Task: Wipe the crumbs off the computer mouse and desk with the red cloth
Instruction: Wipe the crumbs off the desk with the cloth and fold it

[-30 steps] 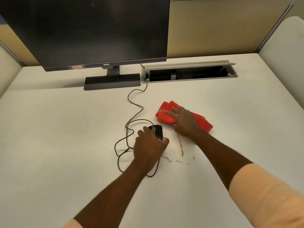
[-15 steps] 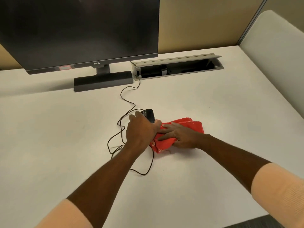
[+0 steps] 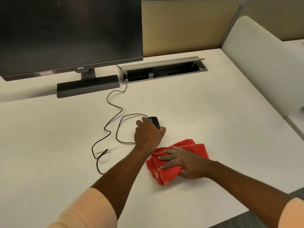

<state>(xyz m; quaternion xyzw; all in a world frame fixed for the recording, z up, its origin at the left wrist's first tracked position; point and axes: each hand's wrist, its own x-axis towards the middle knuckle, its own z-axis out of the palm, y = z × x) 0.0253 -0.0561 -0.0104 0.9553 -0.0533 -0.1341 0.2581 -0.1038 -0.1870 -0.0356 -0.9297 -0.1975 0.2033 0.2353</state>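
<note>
Head view: one wide frame looking down on the work surface, both forearms reaching in.
Desk (image 3: 205, 112): white, bare over most of its face; the crumb trail seen beside the mouse a second ago no longer shows anywhere on it.
Monitor (image 3: 69, 30): dark screen, on its stand at the far left, well apart from the work.
Cable hatch (image 3: 162, 71): lid open at the back edge, cord running into it.
Red cloth (image 3: 166, 175): bunched flat on the desk, near the front; it has travelled from beyond the mouse, across the crumb patch, toward the person.
Right hand (image 3: 185, 163): fingers spread, palm pressing down on the cloth, not gripping it.
Left hand (image 3: 148, 134): curled over the mouse, holding it in place; unchanged since a second ago.
Mouse (image 3: 155, 123): black, only its front end visible past the knuckles, just beyond the cloth.
Cord (image 3: 113, 104): loose loops left of the mouse.
Finding: desk pass appears largely done; crumbs probably sit under or in the cloth. Mouse surface is still covered by the hand, so its wipe is judged outstanding.
</note>
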